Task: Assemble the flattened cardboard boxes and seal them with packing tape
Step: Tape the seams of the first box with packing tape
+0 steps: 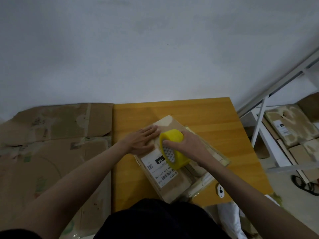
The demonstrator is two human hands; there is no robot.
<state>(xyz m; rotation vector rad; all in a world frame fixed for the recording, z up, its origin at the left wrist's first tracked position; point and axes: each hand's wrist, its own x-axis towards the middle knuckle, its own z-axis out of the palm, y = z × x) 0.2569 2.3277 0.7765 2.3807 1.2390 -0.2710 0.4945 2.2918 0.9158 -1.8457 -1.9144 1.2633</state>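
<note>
grey wall (155,49), wooden table (207,121)

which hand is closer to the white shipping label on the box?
Right. The right hand grips the tape roll directly over the shipping label; the left hand presses the box beyond it.

Readable print on the box label

The white shipping label (159,167) on the cardboard box (170,182) carried "15H" in white on a black patch, and a line that read, as far as the blur allowed, "SH 159 A03 710", beside a barcode and QR code.
</note>
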